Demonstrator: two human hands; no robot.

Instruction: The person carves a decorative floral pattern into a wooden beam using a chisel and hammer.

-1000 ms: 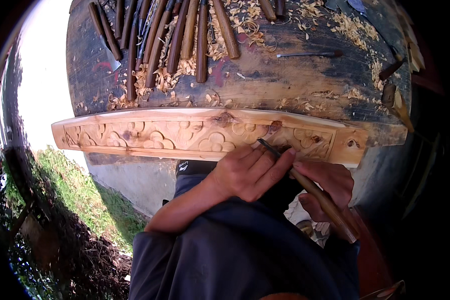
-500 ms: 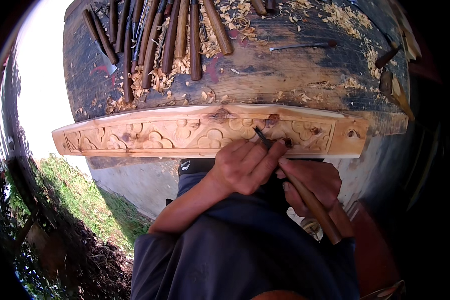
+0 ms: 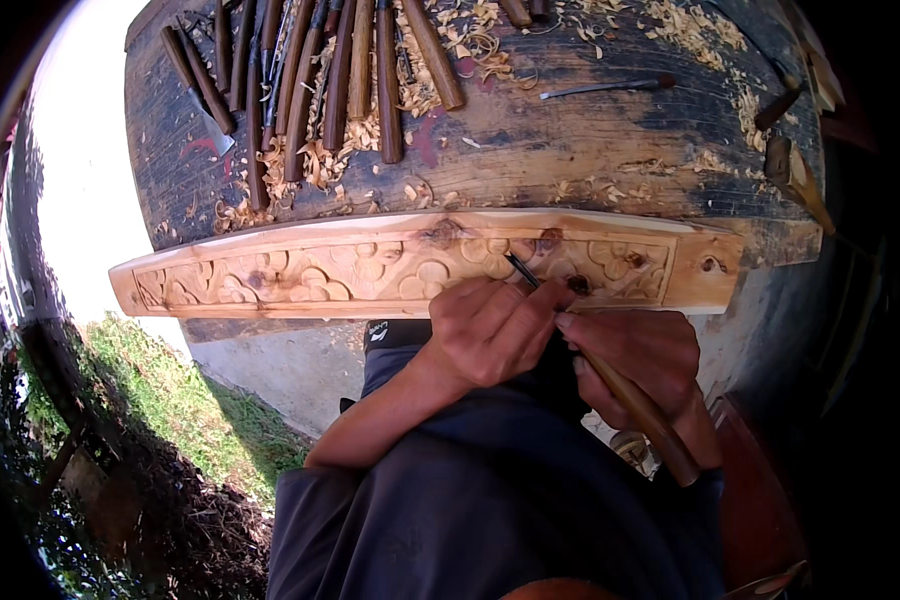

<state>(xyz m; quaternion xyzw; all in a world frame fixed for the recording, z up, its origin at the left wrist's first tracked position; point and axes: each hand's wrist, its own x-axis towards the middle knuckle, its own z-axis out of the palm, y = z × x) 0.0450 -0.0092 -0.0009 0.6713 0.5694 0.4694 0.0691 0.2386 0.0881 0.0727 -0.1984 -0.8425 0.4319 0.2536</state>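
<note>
A long wooden board (image 3: 705,265) lies across the near edge of the workbench, its face carved in relief with flowers and leaves. My left hand (image 3: 485,330) rests at the board's lower edge, fingers closed around the dark metal shank of a carving chisel (image 3: 632,397). The chisel's tip touches the carving, or sits just above it, beside a flower right of the middle; which of the two I cannot tell. Behind it, my right hand (image 3: 645,360) grips the wooden handle where it meets the shank. The handle slants down to the right, toward my body.
Several wooden-handled chisels (image 3: 338,75) lie in a row at the back left among pale shavings (image 3: 690,30). A thin tool (image 3: 610,88) with a dark handle lies at the back right. Beyond it, a wooden mallet-like tool (image 3: 795,180) sits at the bench's right edge.
Both hands stay closed on the chisel; my right hand has shifted slightly to the right. The chisel's tip has moved a little left and up on the carving.
</note>
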